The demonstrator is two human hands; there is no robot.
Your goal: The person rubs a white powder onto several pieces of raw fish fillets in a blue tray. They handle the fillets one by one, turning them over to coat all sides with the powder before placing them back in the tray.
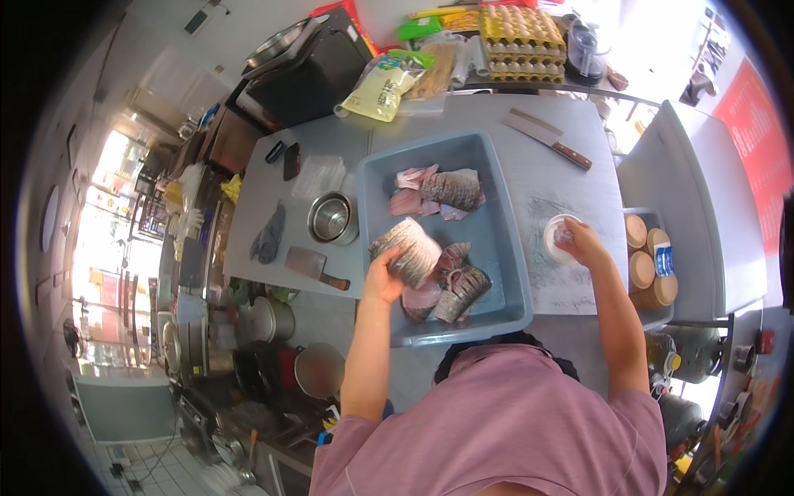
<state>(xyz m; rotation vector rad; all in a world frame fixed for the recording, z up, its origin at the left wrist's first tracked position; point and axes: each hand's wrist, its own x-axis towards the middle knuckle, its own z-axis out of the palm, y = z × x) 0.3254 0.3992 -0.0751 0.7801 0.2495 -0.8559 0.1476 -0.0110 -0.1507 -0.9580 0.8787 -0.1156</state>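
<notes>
My left hand grips a thick scaly piece of fish above the left side of a blue-grey plastic tub. Inside the tub, a scored fish piece and pale fillets lie towards the far end, and more scored fish pieces lie at the near end. To the tub's right, my right hand has its fingers in a small white bowl that holds a whitish substance. Whether those fingers pinch any of it cannot be made out.
A cleaver, steel bowls and a dark cloth lie left of the tub. Another cleaver lies at the back right. Egg trays and a yellow-green bag stand behind. A bin of round wooden-topped containers adjoins the right edge.
</notes>
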